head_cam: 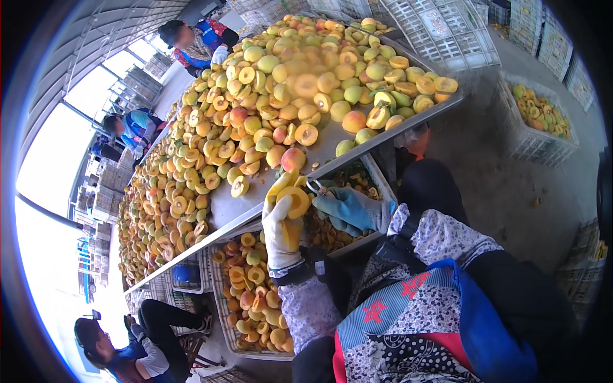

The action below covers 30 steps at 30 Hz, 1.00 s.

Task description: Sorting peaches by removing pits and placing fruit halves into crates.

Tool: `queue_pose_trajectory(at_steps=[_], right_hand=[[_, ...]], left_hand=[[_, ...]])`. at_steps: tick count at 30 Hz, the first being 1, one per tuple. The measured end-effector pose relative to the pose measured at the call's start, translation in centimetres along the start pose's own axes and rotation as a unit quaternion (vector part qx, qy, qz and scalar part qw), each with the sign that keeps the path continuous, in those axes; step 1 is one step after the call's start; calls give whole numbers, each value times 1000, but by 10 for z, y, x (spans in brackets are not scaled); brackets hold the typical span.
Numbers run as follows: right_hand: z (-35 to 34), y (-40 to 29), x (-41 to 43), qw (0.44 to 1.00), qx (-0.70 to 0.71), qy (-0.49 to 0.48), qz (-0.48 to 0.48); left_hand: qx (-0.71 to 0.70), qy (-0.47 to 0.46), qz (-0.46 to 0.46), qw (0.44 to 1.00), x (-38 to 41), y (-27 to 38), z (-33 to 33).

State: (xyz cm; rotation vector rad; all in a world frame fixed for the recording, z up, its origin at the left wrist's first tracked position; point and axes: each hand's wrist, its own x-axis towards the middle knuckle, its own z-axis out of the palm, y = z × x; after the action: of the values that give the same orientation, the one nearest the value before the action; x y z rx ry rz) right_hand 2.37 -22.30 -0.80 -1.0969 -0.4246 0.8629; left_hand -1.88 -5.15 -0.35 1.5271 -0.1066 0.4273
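My left hand (282, 234), in a white glove stained yellow, grips a yellow peach half (298, 203) with its hollowed cut face turned to the right. My right hand (349, 208), in a blue-coated glove, holds a small pitting tool with a metal loop (314, 185). The loop sits just right of the fruit, close to my left fingertips. Both hands are at the near edge of a metal table (230, 207). A large heap of whole and halved peaches (239, 117) covers much of it. One blushed peach (293, 159) lies just beyond my left hand.
Beneath the hands, a crate (383, 177) holds pits and scraps. A white crate of peach halves (261, 355) stands lower left; another fruit-filled crate (541, 136) is at right. Stacked crates (443, 33) stand behind. One person (143, 349) sits lower left; others (203, 43) work across the table.
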Motion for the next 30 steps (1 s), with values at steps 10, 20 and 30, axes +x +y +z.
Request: queue_pose_trajectory(at_steps=[10, 20, 30], right_hand=[[-34, 46, 17, 856, -471, 139, -163], [-5, 33, 12, 870, -488, 60, -45], [18, 15, 43, 836, -540, -12, -95]], left_hand=[[-122, 110, -99, 981, -34, 50, -13], [419, 359, -204, 809, -167, 37, -213], [496, 340, -314, 735, -169, -45, -320]])
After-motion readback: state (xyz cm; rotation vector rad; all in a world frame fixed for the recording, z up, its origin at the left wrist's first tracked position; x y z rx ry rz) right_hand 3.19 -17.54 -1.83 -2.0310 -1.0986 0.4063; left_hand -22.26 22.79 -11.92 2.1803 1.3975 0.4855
